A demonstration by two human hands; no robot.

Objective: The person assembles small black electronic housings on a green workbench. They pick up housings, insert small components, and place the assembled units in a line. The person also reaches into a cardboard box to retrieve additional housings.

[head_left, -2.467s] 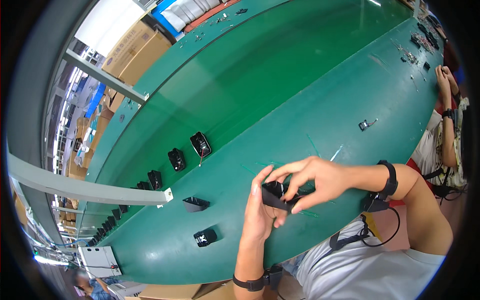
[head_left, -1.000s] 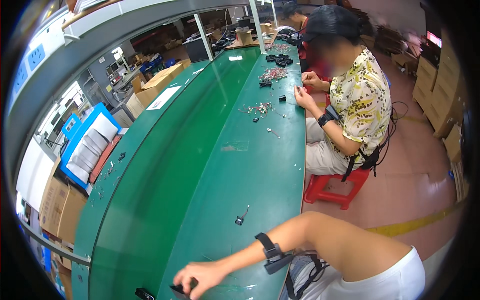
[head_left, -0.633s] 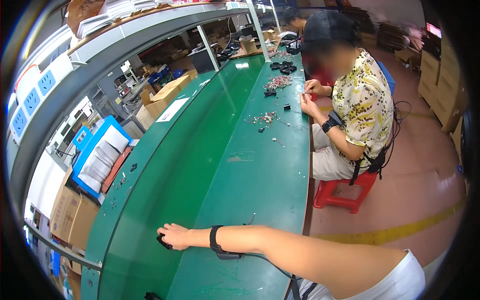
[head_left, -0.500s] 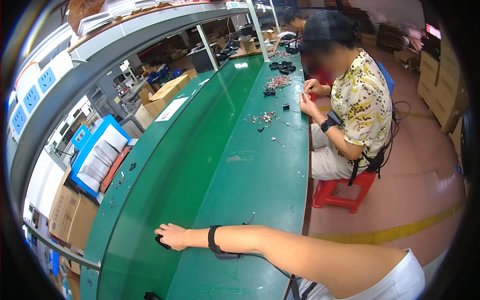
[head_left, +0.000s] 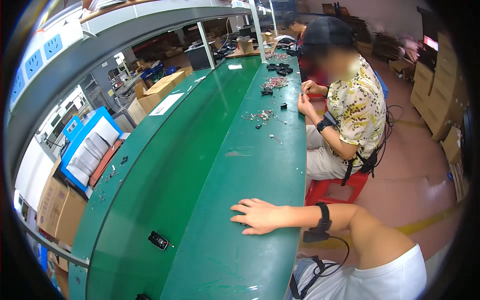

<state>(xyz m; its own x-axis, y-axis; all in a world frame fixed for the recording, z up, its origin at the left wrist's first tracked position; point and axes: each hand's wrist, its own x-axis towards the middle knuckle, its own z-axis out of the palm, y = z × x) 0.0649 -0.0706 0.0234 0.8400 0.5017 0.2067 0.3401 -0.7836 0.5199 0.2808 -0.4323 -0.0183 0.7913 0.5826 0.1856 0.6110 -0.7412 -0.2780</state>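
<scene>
My right hand (head_left: 257, 216) reaches in from the right, palm down over the green work surface (head_left: 215, 260), its fingers apart. A small dark bit shows beneath its fingers, too covered to name. To the left, on the glossy green belt (head_left: 130, 215), lies a small black oblong housing (head_left: 158, 240) with a short wire end sticking out; no hand touches it. Another black piece (head_left: 143, 297) is cut off at the bottom edge. My left hand is out of view.
A co-worker (head_left: 350, 110) sits on a red stool (head_left: 337, 189) at the table's right side, both hands together on a small part. Loose wires (head_left: 262, 116) and black parts (head_left: 279, 68) lie farther up. A blue-edged bin (head_left: 95, 145) and cardboard boxes (head_left: 60, 207) stand left.
My right hand has let go of the black housing, which now lies on the belt. It has drawn back to the right and covers the spot where a small wire lay.
</scene>
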